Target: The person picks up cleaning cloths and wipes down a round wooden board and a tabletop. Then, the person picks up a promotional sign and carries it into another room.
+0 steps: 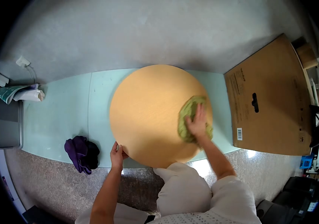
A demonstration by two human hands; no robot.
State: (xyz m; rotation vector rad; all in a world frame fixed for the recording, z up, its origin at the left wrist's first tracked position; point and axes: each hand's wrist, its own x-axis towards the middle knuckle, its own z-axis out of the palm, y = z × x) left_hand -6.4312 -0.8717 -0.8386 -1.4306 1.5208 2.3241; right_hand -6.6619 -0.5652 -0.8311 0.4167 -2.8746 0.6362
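A large round light-wood tabletop (148, 108) lies on the pale green glass table (64, 115), reaching past its front edge close to my body. My right hand (198, 123) presses flat on a green cloth (185, 128) at the right side of the disc, fingers stretched out over it. At the lower left of the disc, my left hand (118, 155) pinches the rim between thumb and fingers. Left of that hand, a dark purple cloth (79, 153) lies crumpled at the front edge of the glass table.
A big cardboard box (268, 104) stands at the right end of the table. At the left end lie a green and white paper bag (17, 93) and a grey cabinet (4, 125). A grey wall (137, 33) with a plug socket (23, 61) runs behind the table.
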